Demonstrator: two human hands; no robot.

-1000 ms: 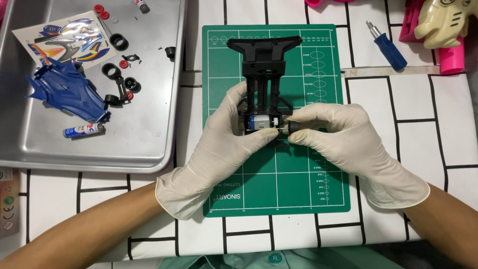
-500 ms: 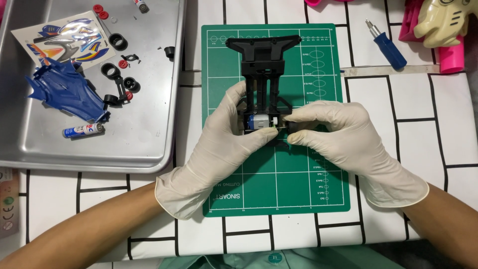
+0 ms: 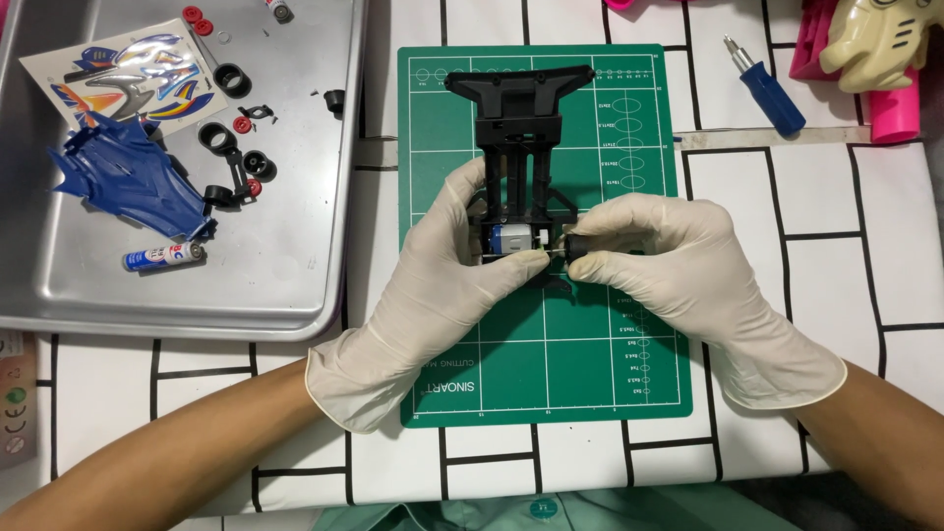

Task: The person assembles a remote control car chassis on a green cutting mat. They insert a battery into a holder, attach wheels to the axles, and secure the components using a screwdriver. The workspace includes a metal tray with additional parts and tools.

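Observation:
A black toy car chassis (image 3: 518,118) lies on a green cutting mat (image 3: 590,374), front bumper pointing away from me. A small silver motor (image 3: 511,236) sits in its rear part. My left hand (image 3: 447,280), in a white glove, grips the chassis rear from the left, thumb near the motor. My right hand (image 3: 678,270), also gloved, pinches a small black wheel (image 3: 578,246) against the axle at the chassis's right side.
A metal tray (image 3: 295,295) at the left holds a blue car body (image 3: 128,182), a sticker sheet (image 3: 128,79), black tyres, red hubs and a battery (image 3: 162,257). A blue-handled screwdriver (image 3: 765,90) and pink plastic toys (image 3: 865,49) lie at the far right.
My right hand has shifted slightly, pressing the black wheel closer to the chassis. The left hand and chassis stay in place.

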